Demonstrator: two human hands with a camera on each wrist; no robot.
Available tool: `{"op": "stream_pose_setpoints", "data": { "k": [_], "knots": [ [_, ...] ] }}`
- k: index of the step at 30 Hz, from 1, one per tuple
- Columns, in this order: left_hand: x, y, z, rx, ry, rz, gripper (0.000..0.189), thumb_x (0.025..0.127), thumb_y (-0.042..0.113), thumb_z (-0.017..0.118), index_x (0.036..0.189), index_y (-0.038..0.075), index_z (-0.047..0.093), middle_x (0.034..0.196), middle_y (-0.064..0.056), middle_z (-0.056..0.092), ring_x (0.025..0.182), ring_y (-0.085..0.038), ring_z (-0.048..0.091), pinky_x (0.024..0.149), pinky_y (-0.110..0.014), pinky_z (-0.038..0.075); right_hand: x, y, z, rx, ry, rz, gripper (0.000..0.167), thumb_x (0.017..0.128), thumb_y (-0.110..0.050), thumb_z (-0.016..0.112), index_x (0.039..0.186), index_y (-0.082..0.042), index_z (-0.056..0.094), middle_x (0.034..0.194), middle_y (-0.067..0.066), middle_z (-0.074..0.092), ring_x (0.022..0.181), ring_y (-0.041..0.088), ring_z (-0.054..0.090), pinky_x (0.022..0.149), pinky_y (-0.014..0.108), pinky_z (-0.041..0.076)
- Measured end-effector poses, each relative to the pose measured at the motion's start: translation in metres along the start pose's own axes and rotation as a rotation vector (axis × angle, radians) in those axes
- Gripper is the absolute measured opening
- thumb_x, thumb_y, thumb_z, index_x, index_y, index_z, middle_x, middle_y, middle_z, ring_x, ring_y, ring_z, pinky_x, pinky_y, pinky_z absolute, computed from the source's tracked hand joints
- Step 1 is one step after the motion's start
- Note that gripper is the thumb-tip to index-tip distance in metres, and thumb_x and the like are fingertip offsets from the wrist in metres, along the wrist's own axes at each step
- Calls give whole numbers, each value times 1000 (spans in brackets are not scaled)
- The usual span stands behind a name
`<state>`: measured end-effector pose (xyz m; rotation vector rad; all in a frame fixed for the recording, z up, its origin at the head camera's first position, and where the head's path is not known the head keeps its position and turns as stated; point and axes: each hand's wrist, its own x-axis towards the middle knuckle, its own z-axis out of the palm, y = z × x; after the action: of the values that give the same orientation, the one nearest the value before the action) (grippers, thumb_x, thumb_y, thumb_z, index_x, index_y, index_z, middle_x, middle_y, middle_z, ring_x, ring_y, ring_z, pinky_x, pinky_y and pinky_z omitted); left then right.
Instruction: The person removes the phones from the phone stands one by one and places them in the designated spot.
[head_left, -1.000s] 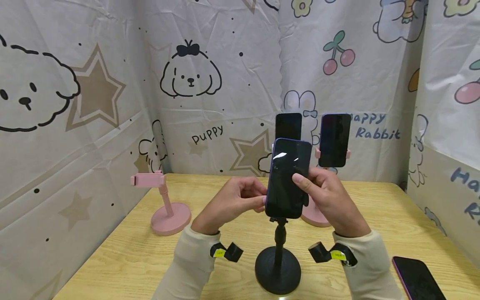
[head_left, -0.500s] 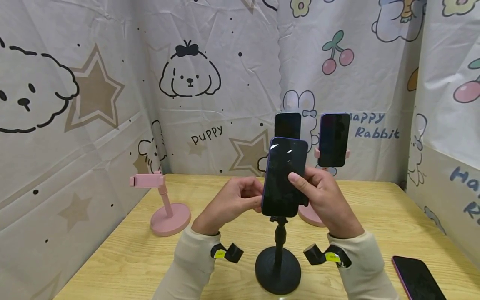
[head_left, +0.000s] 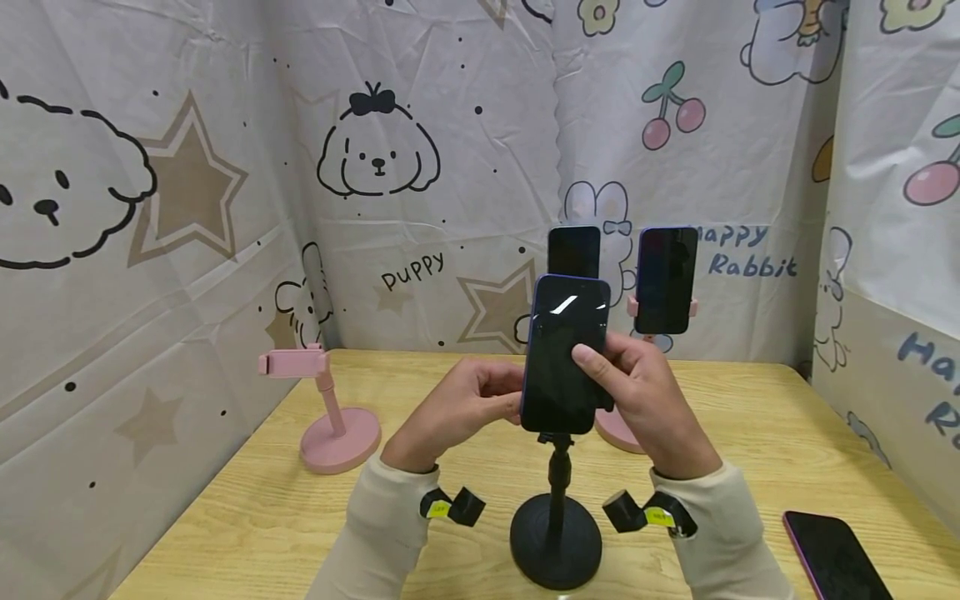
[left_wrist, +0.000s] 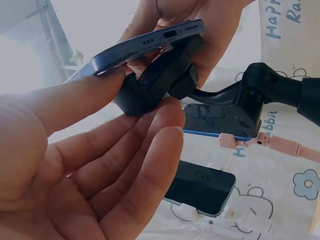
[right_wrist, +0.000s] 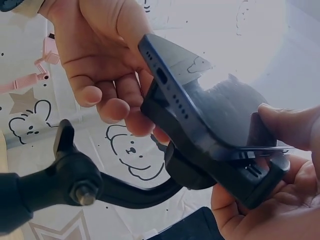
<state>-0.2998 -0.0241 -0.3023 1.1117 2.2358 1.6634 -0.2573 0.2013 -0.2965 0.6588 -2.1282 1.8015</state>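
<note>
A dark phone with a blue edge (head_left: 558, 333) stands upright at the top of a black phone stand (head_left: 557, 542). My left hand (head_left: 467, 404) pinches the left end of the stand's clamp (left_wrist: 135, 97), thumb right at the phone's edge and fingers beneath. With the thumb on the screen and fingers behind, my right hand (head_left: 651, 396) grips the phone's right side. In the right wrist view the phone lies slantwise against the clamp, its right edge over the clamp's right end (right_wrist: 257, 187). The fingers behind the phone are partly hidden in the head view.
A pink stand (head_left: 341, 442) without a phone is at the left on the wooden table (head_left: 247, 533). Behind my phone are another phone (head_left: 573, 250) and one in a pink holder (head_left: 666, 283). One more phone (head_left: 836, 554) lies at the front right.
The phone and my right hand have shifted a little to the left, toward my left hand, and the phone leans less. My left hand has stayed nearly in place.
</note>
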Motion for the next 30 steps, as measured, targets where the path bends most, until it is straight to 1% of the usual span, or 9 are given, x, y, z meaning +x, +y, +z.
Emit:
{"op": "stream_pose_setpoints", "data": {
  "k": [6, 9, 14, 19, 22, 25, 27, 30],
  "knots": [
    [0, -1, 2, 56, 32, 28, 19, 92, 17, 67, 109, 9, 72, 92, -5, 71, 78, -20, 65, 74, -35, 55, -2, -4, 3, -4, 30, -7, 38, 99, -26, 56, 127, 0, 57, 118, 13, 65, 104, 25, 64, 88, 32, 52],
    [0, 0, 2, 77, 45, 26, 19, 92, 18, 67, 109, 11, 72, 92, -3, 71, 78, -20, 65, 75, -35, 55, -3, -7, 3, -19, 46, -15, 38, 99, -26, 56, 128, -1, 57, 120, 11, 63, 108, 25, 61, 93, 33, 49],
    [-1, -2, 0, 96, 64, 13, 22, 92, 18, 67, 112, 9, 70, 95, -3, 71, 80, -19, 66, 77, -34, 56, -4, -11, -1, -11, 63, -29, 38, 99, -24, 55, 129, 1, 57, 125, 11, 59, 117, 25, 53, 100, 34, 42],
    [-1, -6, -7, 113, 117, -7, 23, 91, 22, 68, 109, 8, 70, 91, -4, 70, 82, -22, 67, 77, -35, 56, -6, -13, -3, -32, 83, -39, 36, 99, -23, 55, 126, 1, 58, 122, 12, 58, 114, 26, 51, 98, 32, 42],
    [-1, -9, -12, 132, 162, -38, 23, 91, 24, 69, 108, 9, 70, 90, -4, 70, 83, -23, 66, 78, -37, 55, -6, -13, -5, -52, 96, -44, 35, 99, -24, 56, 125, 0, 58, 122, 11, 59, 113, 26, 51, 96, 31, 43],
    [-2, -12, -18, 151, 201, -52, 24, 91, 24, 68, 110, 10, 70, 92, -3, 70, 83, -22, 66, 79, -37, 55, -6, -13, -6, -60, 98, -45, 37, 99, -25, 55, 128, -1, 58, 125, 9, 59, 115, 25, 52, 98, 31, 43],
    [-2, -14, -22, 149, 223, -56, 25, 92, 25, 68, 112, 10, 69, 94, -3, 70, 86, -23, 66, 80, -35, 55, -6, -14, -8, -56, 98, -40, 38, 99, -25, 55, 129, -2, 57, 126, 9, 59, 116, 25, 52, 101, 34, 41],
    [-2, -16, -30, 140, 256, -73, 27, 92, 25, 67, 114, 10, 68, 97, -5, 70, 90, -25, 66, 79, -33, 55, -6, -13, -9, -39, 97, -31, 37, 99, -25, 56, 127, -1, 58, 124, 10, 60, 116, 25, 53, 103, 36, 39]
  ]
}}
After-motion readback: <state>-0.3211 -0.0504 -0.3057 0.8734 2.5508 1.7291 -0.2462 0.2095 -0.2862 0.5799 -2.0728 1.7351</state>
